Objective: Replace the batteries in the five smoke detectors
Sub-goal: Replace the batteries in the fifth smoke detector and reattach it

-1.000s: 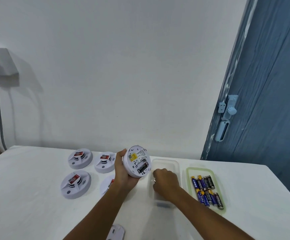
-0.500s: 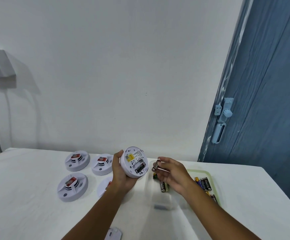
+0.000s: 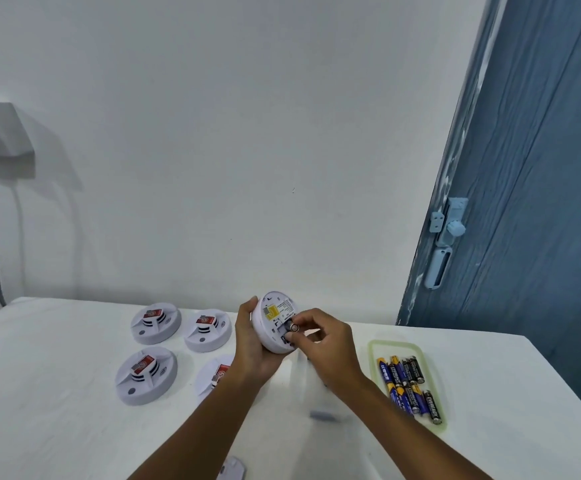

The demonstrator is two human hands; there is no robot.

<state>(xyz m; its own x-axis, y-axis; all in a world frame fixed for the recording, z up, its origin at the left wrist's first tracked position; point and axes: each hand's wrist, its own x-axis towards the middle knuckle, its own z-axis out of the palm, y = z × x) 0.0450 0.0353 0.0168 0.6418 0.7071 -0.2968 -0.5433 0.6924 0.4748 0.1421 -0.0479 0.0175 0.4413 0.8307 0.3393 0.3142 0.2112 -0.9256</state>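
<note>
head camera, looking forward and down, close over table (image 3: 57, 375), facing wall (image 3: 230, 133)

Your held smoke detector (image 3: 275, 320) is a white round unit, tilted with its back toward you, showing a yellow label and the open battery bay. 1 battery (image 3: 294, 328) sits end-on at that bay. 4 more detectors lie face up on the table to its left: (image 3: 155, 322), (image 3: 207, 330), (image 3: 146, 374), and 1 partly hidden (image 3: 218, 372). Fresh batteries (image 3: 408, 386) lie in rows in the pale green tray (image 3: 372, 348) at right.
</note>
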